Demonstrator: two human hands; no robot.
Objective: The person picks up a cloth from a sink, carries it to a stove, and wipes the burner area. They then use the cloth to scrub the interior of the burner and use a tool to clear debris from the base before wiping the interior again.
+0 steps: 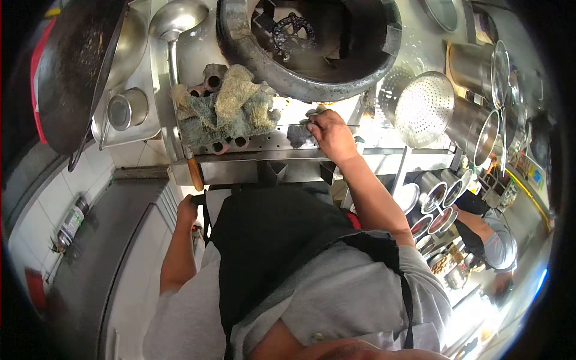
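Observation:
My right hand (pixel 331 133) reaches to the metal stove ledge (pixel 372 137), just in front of the big round wok burner (pixel 312 90). Its fingers are closed on a crumpled grey rag (pixel 314 112). A dark grey patch (pixel 298 137), perhaps part of the same cloth, lies beside the fingertips. To the left, worn green and tan scouring cloths (pixel 231 105) are heaped over a holder with round holes. My left hand (pixel 186 211) is low by the counter's front edge, fingers curled at a small black part I cannot identify. Above it hangs a wooden handle (pixel 195 174).
A ladle (pixel 178 21) and a large dark wok (pixel 78 66) are at the left. A perforated strainer (pixel 424 108) and steel pots (pixel 474 129) crowd the right. A co-worker (pixel 495 240) stands at the far right. A grey-topped cabinet (pixel 102 228) flanks me on the left.

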